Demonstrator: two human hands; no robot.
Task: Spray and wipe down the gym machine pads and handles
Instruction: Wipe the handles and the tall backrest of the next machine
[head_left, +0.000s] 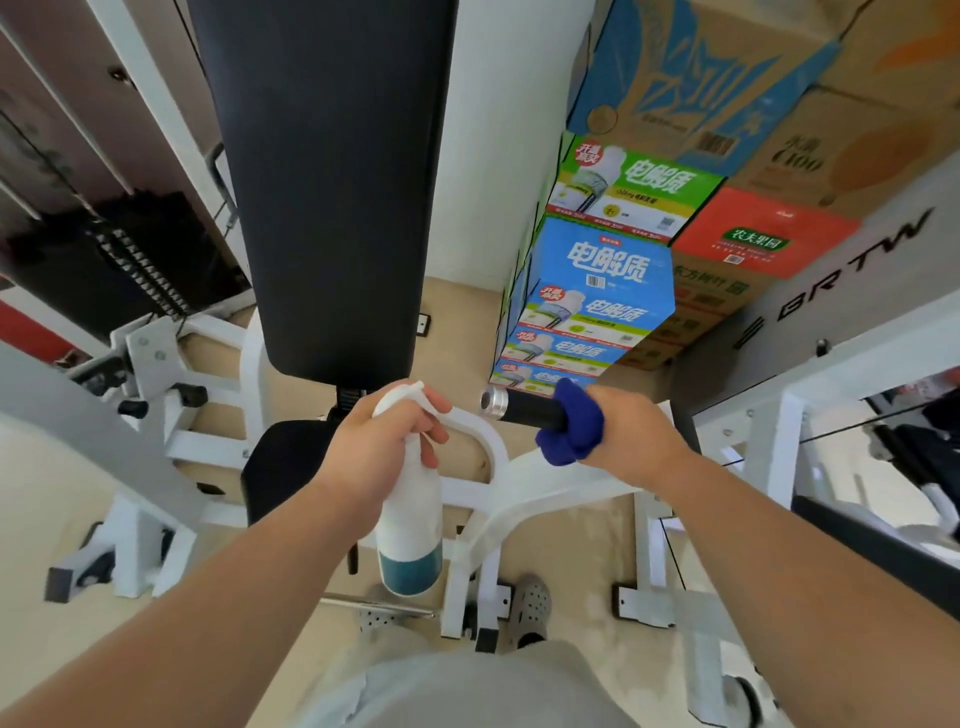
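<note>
My left hand (382, 452) grips a white spray bottle (410, 525) with blue-green liquid at its bottom, fingers around its neck and trigger. My right hand (631, 434) holds a blue cloth (571, 428) wrapped around the black handle (530, 408) of the white gym machine; the handle's silver end cap points left. A long black back pad (332, 171) rises above the hands, and a black seat pad (283, 462) lies below it, partly hidden by my left arm.
Stacked drink cartons (597, 280) stand at the right behind the handle. A black weight stack (135, 260) is at the left. White frame tubes (483, 525) cross under my hands, and another machine's frame (810, 332) is at the right. My shoes (527, 605) stand on the floor.
</note>
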